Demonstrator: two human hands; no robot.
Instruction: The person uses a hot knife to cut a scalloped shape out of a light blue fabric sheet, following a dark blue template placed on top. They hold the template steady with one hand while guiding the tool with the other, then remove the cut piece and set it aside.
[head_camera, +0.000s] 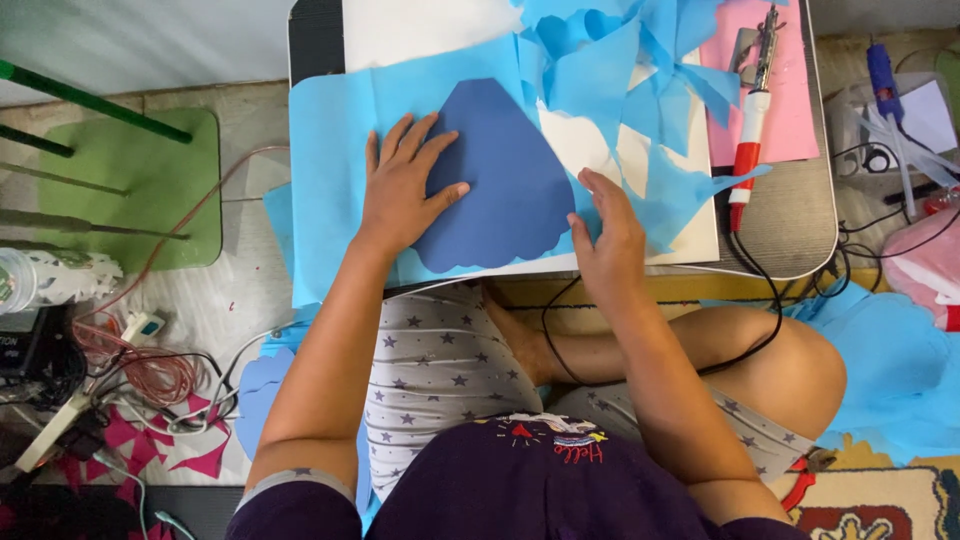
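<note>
A dark blue paper cut-out (505, 185) lies on a light blue sheet (330, 150) on a small lap table (790, 215). My left hand (403, 185) lies flat with fingers spread, pressing the cut-out's left edge and the light blue sheet. My right hand (605, 235) rests at the cut-out's right edge, fingers touching the paper there. Neither hand grips anything.
Light blue paper scraps (640, 60) pile at the table's far side over white paper (420, 30). A red and white corded tool (748, 140) lies on pink paper (785, 90). A green mat (150, 180), cables (150, 370) and pink scraps (200, 455) lie on the floor at left.
</note>
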